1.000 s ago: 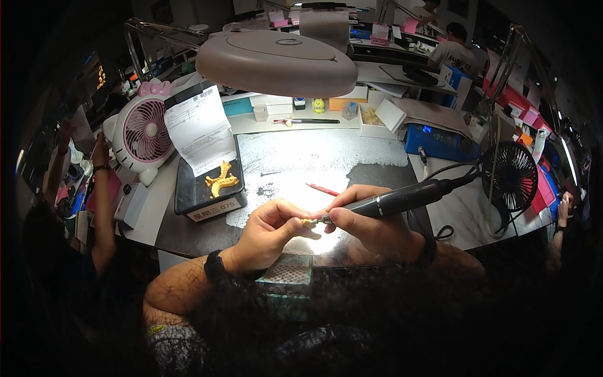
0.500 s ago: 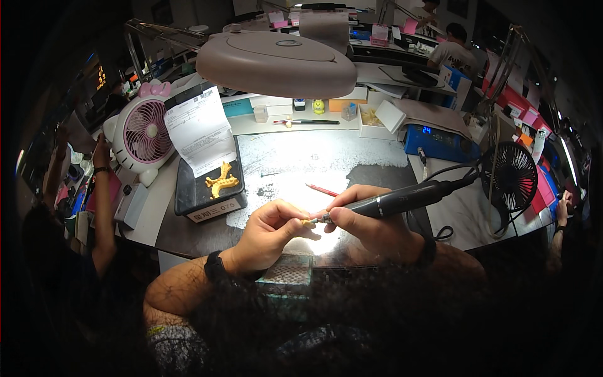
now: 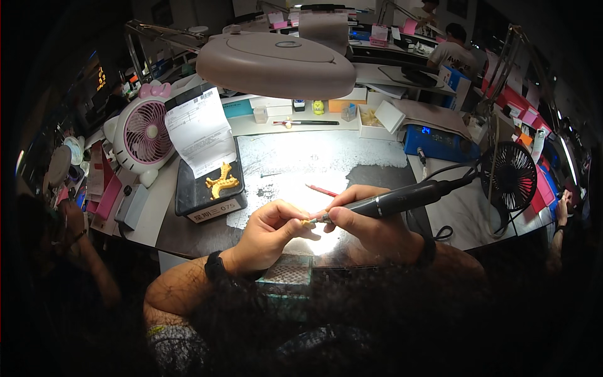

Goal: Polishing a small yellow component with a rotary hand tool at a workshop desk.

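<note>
Under the bright lamp my left hand [image 3: 267,234] pinches a small yellowish piece [image 3: 307,223] between thumb and fingertips; it looks like a dental part, too small to name surely. My right hand [image 3: 370,227] is closed round a black rotary handpiece [image 3: 396,200], its cable running off to the right. The tip of the handpiece meets the small piece, and both hands nearly touch. To the left, a black tray [image 3: 207,204] holds yellow dental models [image 3: 221,182] and a printed paper sheet [image 3: 200,129]. Beyond my hands lies a thin red pencil-like stick [image 3: 321,190].
A round lamp head [image 3: 276,63] hangs over the bench. A pink-and-white fan [image 3: 149,131] stands left, a black fan [image 3: 510,176] right, near a blue control box [image 3: 440,143]. A white box [image 3: 375,122] sits at the back. Other people work on both sides and behind.
My hands, the handpiece and the small piece look nearly unmoved. At the far left, another person's raised arms have come down toward the bench edge.
</note>
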Demonstrator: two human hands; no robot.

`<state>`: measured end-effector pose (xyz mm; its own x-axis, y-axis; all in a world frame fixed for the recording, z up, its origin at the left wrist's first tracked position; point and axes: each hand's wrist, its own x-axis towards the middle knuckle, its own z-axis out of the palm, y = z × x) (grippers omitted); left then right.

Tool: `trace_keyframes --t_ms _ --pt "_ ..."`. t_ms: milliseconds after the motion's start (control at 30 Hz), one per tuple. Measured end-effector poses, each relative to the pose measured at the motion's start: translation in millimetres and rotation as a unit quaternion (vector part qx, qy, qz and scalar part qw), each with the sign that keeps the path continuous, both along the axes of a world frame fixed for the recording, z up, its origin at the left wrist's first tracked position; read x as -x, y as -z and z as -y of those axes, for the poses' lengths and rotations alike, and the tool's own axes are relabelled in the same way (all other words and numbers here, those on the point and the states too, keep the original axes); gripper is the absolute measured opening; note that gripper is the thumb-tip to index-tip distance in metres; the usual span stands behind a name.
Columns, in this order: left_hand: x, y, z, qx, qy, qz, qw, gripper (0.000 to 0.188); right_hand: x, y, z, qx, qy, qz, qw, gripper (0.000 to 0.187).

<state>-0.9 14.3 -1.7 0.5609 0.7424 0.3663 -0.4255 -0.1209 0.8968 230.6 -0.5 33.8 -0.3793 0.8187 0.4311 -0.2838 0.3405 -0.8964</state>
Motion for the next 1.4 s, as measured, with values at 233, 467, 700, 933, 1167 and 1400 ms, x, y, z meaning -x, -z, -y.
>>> trace_keyframes --t_ms 233,467,700,933,1167,1400 --pt "0.0 0.7 -1.5 0.005 0.004 0.001 1.0 0.011 -0.3 -3.6 2.9 0.024 0.006 -0.003 1.0 0.014" --pt "0.1 1.4 -0.6 0.013 -0.002 -0.001 1.0 0.012 -0.1 -5.7 4.2 0.02 0.008 0.003 1.0 0.015" --pt "0.3 1.0 -0.7 0.012 0.0 -0.001 1.0 0.014 0.2 -4.1 4.1 0.014 0.003 0.005 1.0 0.016" --pt "0.7 1.6 -1.4 0.005 -0.003 -0.008 1.0 0.014 1.7 -4.3 4.5 -0.004 0.008 0.0 1.0 0.017" --pt "0.3 1.3 -1.3 0.006 -0.004 -0.005 1.0 0.014 0.6 0.4 -0.3 -0.037 0.027 0.026 0.999 0.015" --pt "0.0 0.0 -1.0 0.001 -0.003 -0.007 1.0 0.012 0.9 0.9 0.6 -0.028 0.034 0.023 0.999 0.016"
